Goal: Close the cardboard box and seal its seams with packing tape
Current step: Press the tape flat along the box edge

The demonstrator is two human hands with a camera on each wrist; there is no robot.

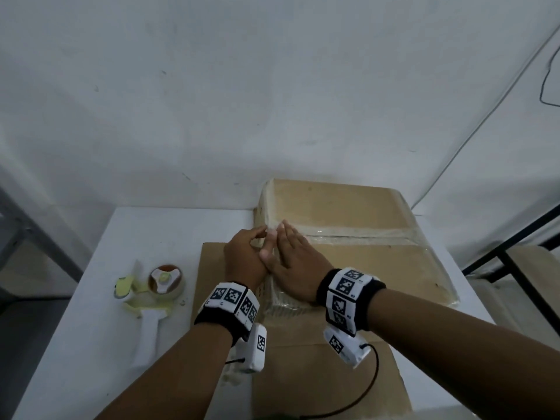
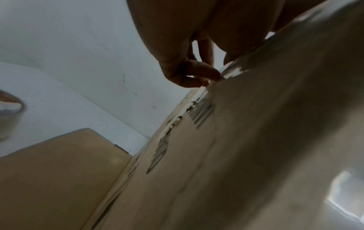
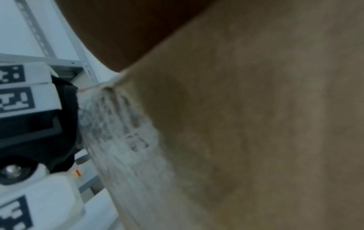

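The brown cardboard box (image 1: 348,268) stands shut on the table, with clear packing tape (image 1: 363,234) along its centre seam and its edges. My left hand (image 1: 262,234) is at the box's upper left edge by the seam's end, its thumb and forefinger curled and pinching the tape there. In the left wrist view the curled fingertips (image 2: 210,74) meet the shiny tape at the rim of the box (image 2: 236,155). My right hand (image 1: 288,247) lies flat on the lid beside it, fingers straight over the seam's left end. The right wrist view shows only the blurred box (image 3: 256,124).
A white tape dispenser (image 1: 151,295) with its roll lies on the white table (image 1: 91,344) to the left of the box. A flat cardboard sheet (image 1: 212,268) lies under the box. The white wall stands right behind. A dark metal frame (image 1: 509,262) is at the right.
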